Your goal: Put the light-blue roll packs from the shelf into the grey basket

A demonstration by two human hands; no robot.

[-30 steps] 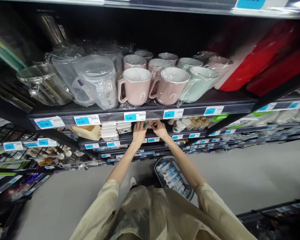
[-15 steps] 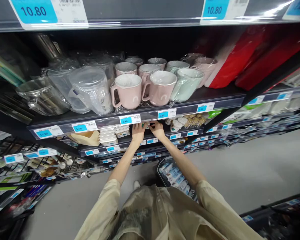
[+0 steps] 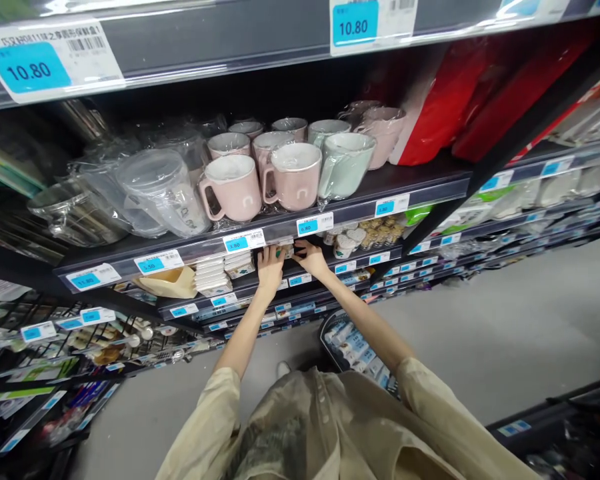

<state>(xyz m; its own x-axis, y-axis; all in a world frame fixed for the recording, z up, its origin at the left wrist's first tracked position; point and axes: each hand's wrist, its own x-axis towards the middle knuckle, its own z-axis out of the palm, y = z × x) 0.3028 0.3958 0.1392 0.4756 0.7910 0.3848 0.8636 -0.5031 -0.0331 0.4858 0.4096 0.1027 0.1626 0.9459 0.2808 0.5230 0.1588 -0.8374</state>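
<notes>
Both arms stretch forward under the mug shelf to a lower shelf. My left hand has its fingers bent over a small patterned package, white with a bit of green. At the package's right side, my right hand is closed, thumb and fingers bent inward. The shelf above and the fingers hide most of the package. Left of my left hand are stacked white boxes and a patterned box. Wrapped white patterned items lie to the right of my right hand.
Above my hands, wrapped pink mugs, a mint mug and clear plastic jugs stand on a shelf with price tags. A basket of packages sits on the floor by my right arm.
My view has turned a little, so the mugs appear further left and the upper shelf edge lower. Both hands stay at the same spot around the package, with slight finger shifts.
</notes>
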